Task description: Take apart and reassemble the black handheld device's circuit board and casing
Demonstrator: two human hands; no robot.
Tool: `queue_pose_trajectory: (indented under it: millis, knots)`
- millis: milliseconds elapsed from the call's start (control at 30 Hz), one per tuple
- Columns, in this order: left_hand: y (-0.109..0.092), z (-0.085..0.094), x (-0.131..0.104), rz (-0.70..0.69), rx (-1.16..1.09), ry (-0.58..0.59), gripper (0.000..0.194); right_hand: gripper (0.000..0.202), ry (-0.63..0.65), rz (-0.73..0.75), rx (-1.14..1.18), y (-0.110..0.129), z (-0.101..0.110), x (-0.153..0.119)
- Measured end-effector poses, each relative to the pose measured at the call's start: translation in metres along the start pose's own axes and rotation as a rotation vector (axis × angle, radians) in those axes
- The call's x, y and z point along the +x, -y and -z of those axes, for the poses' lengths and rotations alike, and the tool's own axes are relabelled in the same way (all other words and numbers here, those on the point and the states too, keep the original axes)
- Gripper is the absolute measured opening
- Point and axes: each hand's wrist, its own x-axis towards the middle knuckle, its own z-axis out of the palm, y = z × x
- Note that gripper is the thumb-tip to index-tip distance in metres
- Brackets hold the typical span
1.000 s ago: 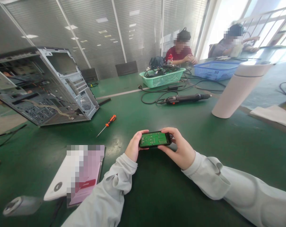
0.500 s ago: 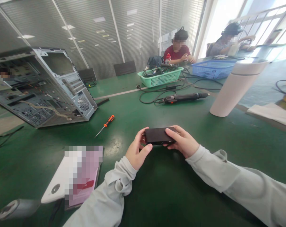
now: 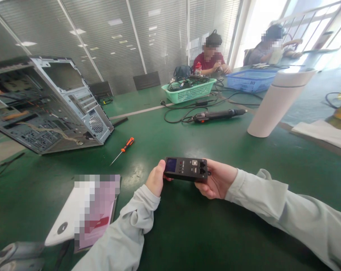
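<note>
Left hand (image 3: 155, 178), right hand (image 3: 217, 180), black device (image 3: 186, 169) held between, ends gripped

A glossy dark green table (image 3: 187, 233) fills the room; grey vertical blinds (image 3: 111, 41) line the far wall, and bright daylight floods tall windows (image 3: 314, 26) far right.

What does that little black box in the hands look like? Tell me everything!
The black box is a flat, oblong gadget that looks like plastic. Its front faces up and toward the camera, with a small dark bluish screen at the left, tiny red buttons in the middle and two square sockets at the right. The left hand grips its left end and the right hand its right end, above the green table.
</note>
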Motion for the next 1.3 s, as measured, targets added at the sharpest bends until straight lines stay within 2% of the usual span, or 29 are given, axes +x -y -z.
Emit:
queue_pose_trajectory:
  millis: [167, 333, 467, 533, 700, 800, 1067, 1167, 1300]
  knots:
    - [-0.003, -0.004, -0.001, 0.006, -0.067, -0.009, 0.054, 0.050, -0.118, 0.022, 0.008, 0.005, -0.006, -0.003]
    - [-0.006, -0.004, -0.001, -0.039, -0.095, -0.027, 0.051, 0.032, -0.358, 0.123, 0.046, 0.010, -0.011, -0.004]
    - [-0.011, -0.005, -0.003, -0.061, -0.071, -0.009, 0.049, 0.011, -0.528, 0.296, -0.096, 0.010, -0.010, 0.000]
    - [-0.015, -0.006, -0.005, -0.079, -0.048, -0.011, 0.046, 0.017, -0.575, 0.397, -0.214, 0.008, -0.008, 0.001]
    - [-0.019, -0.007, -0.010, -0.123, 0.033, 0.041, 0.044, 0.049, -0.531, 0.687, -0.448, 0.001, 0.003, 0.005]
    - [-0.015, -0.006, -0.009, -0.192, 0.099, 0.049, 0.043, 0.054, -0.507, 0.827, -0.569, -0.002, 0.014, 0.009]
    - [-0.010, -0.003, -0.007, -0.289, 0.286, 0.069, 0.031, 0.047, -0.510, 0.805, -0.558, -0.001, 0.032, 0.017]
    - [-0.011, -0.002, -0.007, -0.323, 0.368, 0.042, 0.030, 0.047, -0.492, 0.788, -0.557, -0.001, 0.035, 0.018]
    - [-0.011, -0.001, -0.006, -0.323, 0.340, 0.024, 0.028, 0.047, -0.483, 0.809, -0.619, -0.003, 0.032, 0.017]
